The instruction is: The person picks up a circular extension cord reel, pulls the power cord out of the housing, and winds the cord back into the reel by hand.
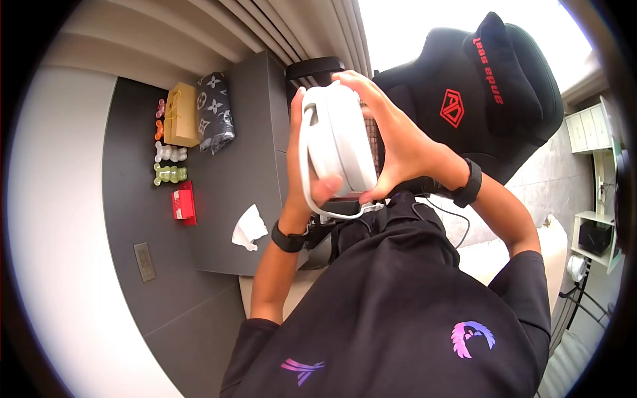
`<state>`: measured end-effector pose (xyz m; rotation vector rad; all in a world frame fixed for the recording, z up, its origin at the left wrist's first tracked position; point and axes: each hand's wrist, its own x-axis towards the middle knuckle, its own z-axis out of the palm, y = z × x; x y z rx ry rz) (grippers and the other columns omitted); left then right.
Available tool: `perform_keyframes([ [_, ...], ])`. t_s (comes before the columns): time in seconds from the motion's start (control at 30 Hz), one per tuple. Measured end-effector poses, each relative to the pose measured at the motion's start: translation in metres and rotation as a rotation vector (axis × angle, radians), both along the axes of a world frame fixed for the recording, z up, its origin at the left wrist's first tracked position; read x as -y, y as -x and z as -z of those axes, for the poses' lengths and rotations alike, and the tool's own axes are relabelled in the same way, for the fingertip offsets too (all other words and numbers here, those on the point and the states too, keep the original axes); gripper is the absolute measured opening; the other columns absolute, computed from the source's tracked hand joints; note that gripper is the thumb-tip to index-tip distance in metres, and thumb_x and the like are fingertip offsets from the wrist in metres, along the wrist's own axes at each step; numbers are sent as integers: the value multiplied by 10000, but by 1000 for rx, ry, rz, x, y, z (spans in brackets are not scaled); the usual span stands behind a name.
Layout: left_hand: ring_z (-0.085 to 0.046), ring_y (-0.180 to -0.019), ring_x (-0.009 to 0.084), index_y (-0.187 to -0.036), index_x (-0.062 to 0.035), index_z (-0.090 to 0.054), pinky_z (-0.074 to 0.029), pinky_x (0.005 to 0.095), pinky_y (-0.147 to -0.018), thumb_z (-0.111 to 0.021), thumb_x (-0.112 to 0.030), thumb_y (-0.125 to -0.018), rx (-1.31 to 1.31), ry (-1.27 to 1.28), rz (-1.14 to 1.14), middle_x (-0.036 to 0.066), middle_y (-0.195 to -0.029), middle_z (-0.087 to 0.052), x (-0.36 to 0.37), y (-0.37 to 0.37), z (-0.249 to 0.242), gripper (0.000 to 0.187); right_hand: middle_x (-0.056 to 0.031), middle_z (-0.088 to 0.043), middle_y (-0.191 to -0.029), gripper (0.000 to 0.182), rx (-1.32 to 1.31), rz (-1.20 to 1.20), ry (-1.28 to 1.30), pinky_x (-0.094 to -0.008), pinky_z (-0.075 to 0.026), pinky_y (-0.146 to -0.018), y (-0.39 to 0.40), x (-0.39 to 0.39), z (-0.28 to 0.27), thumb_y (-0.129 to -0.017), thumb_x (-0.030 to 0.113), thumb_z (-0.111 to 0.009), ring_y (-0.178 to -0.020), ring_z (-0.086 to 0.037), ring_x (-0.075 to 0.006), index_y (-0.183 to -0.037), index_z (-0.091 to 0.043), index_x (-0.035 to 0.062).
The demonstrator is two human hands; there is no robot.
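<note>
A rounded white case-like object (345, 142) with a seam around its side and a looped white strap or handle is held up between both hands. My left hand (302, 166) grips its left side, the thumb lying across its lower front. On the right side, my right hand (398, 142) is curved around it, with fingers at the top edge and the thumb at the bottom edge. A crumpled white tissue (249, 228) lies on the grey surface left of my left wrist. What the object contains is hidden.
Behind stands a black gaming chair (464, 99). Along the grey cabinet (249, 166) are a patterned dark bag (215, 113), a tan box (181, 114), several small bear figures (170, 174) and a red box (185, 203). White shelves (594, 229) stand at the far right.
</note>
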<state>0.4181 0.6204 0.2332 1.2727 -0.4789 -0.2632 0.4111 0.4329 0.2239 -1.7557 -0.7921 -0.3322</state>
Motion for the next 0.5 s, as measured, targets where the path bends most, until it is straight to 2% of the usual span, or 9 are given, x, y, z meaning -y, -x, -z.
perform_keyframes([
  [0.07, -478, -1280, 320, -1554, -95, -63, -457, 442, -1021, -782, -589, -599, 124, -88, -29, 191, -1424, -368, 0, 6, -3, 1293, -238, -355, -1443, 1151, -335, -83, -161, -433, -375, -1070, 3, -3, -1, -657, 423, -856, -1316, -414, -379, -1495, -184, 9],
  [0.13, -471, -1281, 393, -1543, -89, -169, -436, 479, -1018, -822, -609, -562, 466, -138, -63, 279, -1460, -317, -9, -8, 19, 1288, -229, -384, -1424, 1139, -768, -196, -303, -412, -388, -1060, 5, -2, -9, -703, 457, -829, -1295, -441, -357, -1496, -160, -13],
  [0.17, -466, -1282, 412, -1537, -89, -203, -430, 486, -1019, -830, -609, -549, 653, -159, -71, 303, -1468, -300, -11, -16, 23, 1281, -208, -403, -1409, 1025, -697, -236, -177, -433, -406, -1048, 2, 3, -3, -799, 472, -733, -1279, -462, -351, -1508, -156, 7],
  [0.27, -452, -1281, 464, -1510, -88, -300, -421, 499, -1018, -847, -603, -509, 900, -205, -108, 374, -1479, -247, -13, -23, 23, 1251, -202, -418, -1393, 900, -1123, -369, -353, -468, -422, -1033, 9, 8, -27, -887, 499, -610, -1282, -461, -347, -1512, -162, 31],
  [0.3, -449, -1283, 464, -1508, -88, -303, -422, 500, -1016, -848, -604, -505, 878, -204, -112, 374, -1478, -249, -11, -24, 23, 1253, -196, -379, -1418, 828, -1108, -375, -313, -504, -440, -1012, 7, 9, -22, -943, 538, -498, -1320, -422, -324, -1514, -159, 45],
  [0.37, -458, -1288, 432, -1517, -89, -277, -441, 478, -1008, -836, -595, -536, 834, -219, -123, 331, -1484, -272, -9, -23, 24, 1238, -203, -321, -1459, 909, -992, -337, -405, -520, -405, -1045, 8, 8, -19, -893, 558, -582, -1352, -379, -326, -1515, -154, 53],
  [0.4, -467, -1285, 414, -1524, -93, -251, -450, 469, -1005, -832, -587, -547, 645, -171, -126, 307, -1480, -289, -7, -18, 22, 1239, -207, -291, -1479, 951, -934, -319, -452, -528, -387, -1062, 9, 7, -17, -868, 568, -624, -1369, -357, -327, -1515, -151, 56],
  [0.47, -483, -1278, 377, -1538, -102, -199, -467, 453, -1000, -825, -570, -571, 264, -76, -133, 258, -1470, -323, -1, -7, 9, 1244, -210, -205, -1532, 1106, -125, -123, -24, -546, -298, -1117, 4, 8, -11, -748, 585, -751, -1399, -304, -364, -1520, -142, 77],
  [0.5, -504, -1260, 329, -1541, -101, -133, -485, 425, -998, -801, -532, -606, 136, 54, -88, 200, -1430, -381, 1, -8, 1, 1227, -206, -219, -1541, 1216, 112, 8, 165, -547, -235, -1141, 3, 10, -16, -636, 542, -844, -1397, -295, -410, -1518, -139, 89],
])
